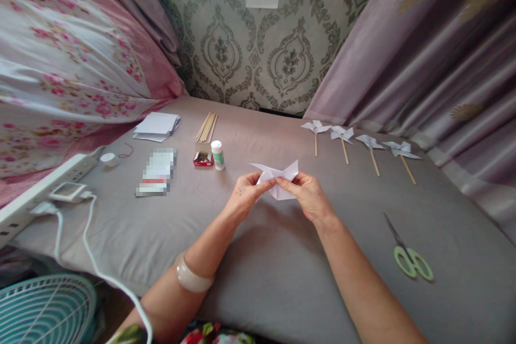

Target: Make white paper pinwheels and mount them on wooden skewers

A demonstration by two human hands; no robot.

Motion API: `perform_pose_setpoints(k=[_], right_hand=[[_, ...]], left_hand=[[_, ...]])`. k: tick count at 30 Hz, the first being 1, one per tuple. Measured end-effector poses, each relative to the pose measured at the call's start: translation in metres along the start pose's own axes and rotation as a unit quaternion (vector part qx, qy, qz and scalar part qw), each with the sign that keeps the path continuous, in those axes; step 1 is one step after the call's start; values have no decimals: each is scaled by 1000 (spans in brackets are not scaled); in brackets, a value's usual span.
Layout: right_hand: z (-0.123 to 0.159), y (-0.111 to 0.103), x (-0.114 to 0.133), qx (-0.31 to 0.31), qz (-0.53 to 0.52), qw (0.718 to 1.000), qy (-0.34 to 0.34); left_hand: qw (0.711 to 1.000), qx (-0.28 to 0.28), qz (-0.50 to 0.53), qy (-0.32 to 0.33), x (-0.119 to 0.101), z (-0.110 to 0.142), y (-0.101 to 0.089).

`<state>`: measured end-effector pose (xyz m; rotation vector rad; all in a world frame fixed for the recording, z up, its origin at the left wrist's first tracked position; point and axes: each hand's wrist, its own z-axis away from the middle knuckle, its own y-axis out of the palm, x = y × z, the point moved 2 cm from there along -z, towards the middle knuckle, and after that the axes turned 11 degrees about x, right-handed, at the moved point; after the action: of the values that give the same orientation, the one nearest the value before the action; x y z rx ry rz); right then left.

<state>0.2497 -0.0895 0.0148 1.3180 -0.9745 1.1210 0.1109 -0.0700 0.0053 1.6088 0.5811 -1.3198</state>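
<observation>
Both my hands hold a folded white paper pinwheel over the middle of a grey cloth-covered surface. My left hand pinches its left side with closed fingers. My right hand pinches the right side, fingers also closed. Two pointed flaps of the paper stick up above my fingers.
Several finished paper pinwheels on sticks lie at the back right. Green-handled scissors lie at the right. A glue bottle, a small red box, wooden sticks and a paper stack lie behind. A power strip and fan sit left.
</observation>
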Motion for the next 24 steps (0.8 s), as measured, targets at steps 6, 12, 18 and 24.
perform_pose_setpoints(k=[6, 12, 18, 24], right_hand=[[0, -1, -1, -4, -3, 1000, 5], [0, -1, -1, -17, -6, 1000, 20], [0, -2, -3, -22, 6, 999, 26], [0, -3, -6, -23, 6, 999, 37]], left_hand=[[1000, -2, -11, -6, 0, -1, -1], [1000, -4, -13, -10, -2, -1, -1], [1000, -7, -24, -17, -3, -1, -2], [999, -12, -34, -21, 2, -3, -6]])
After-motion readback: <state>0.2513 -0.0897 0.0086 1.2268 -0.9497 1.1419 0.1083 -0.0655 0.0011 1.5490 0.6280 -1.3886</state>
